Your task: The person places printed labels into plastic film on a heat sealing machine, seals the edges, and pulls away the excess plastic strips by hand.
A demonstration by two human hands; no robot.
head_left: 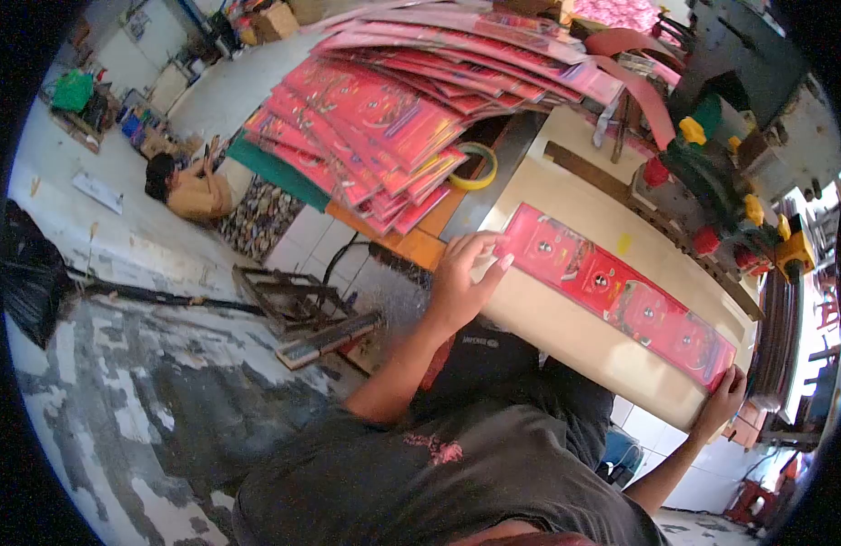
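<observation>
A long red printed plastic strip (612, 298) with several repeated panels lies slantwise on the pale board (571, 350) in front of me. My left hand (463, 280) pinches its left end, thumb near the edge and fingers bent. At the far right corner, my right hand (723, 402) grips the other end between thumb and fingers. The strip looks flat between the two hands. Behind it, a metal bar (653, 223) runs along the board under a dark machine (703, 182) with yellow and red knobs.
A big fanned stack of red printed sheets (375, 118) covers the table to the left. Beside it sits a yellow tape roll (475, 166). A person (191, 187) sits on the floor at far left. A black bag (29, 273) and a metal frame (288, 296) stand lower left.
</observation>
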